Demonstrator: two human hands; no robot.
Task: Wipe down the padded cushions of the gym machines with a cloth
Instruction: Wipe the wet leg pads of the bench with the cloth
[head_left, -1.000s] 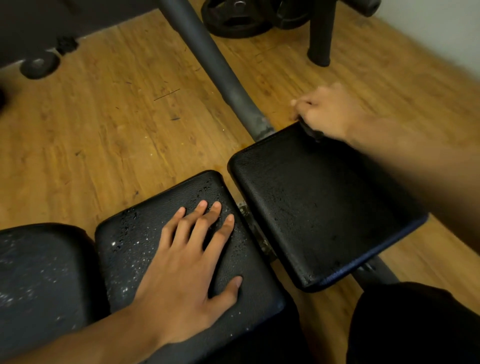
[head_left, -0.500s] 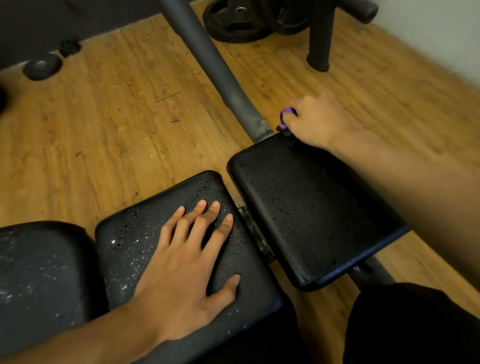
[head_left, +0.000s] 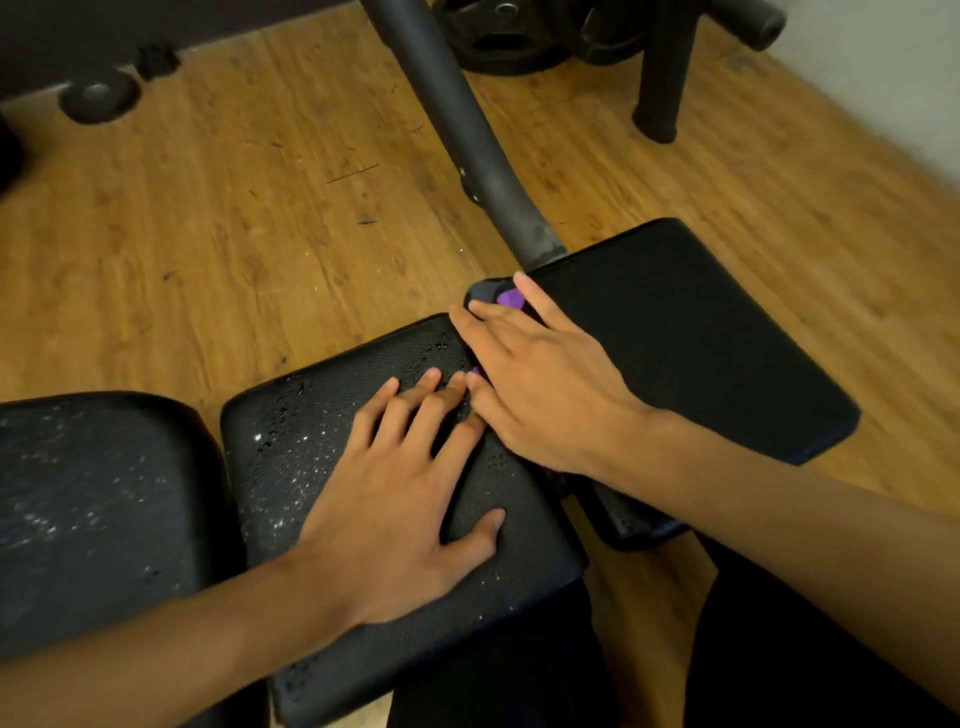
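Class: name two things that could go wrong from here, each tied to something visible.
1. Droplets cover the middle cushion where the left hand rests flat; it could slip, and the patch beneath it may go unwiped.
2. The right hand presses the purple cloth at the right cushion's corner; it might slide off the edge.

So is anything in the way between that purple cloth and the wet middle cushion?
Yes, the left hand. It lies flat on the middle cushion, fingertips right beside the right hand, which presses the cloth where the two cushions meet. Droplets left of it lie uncovered.
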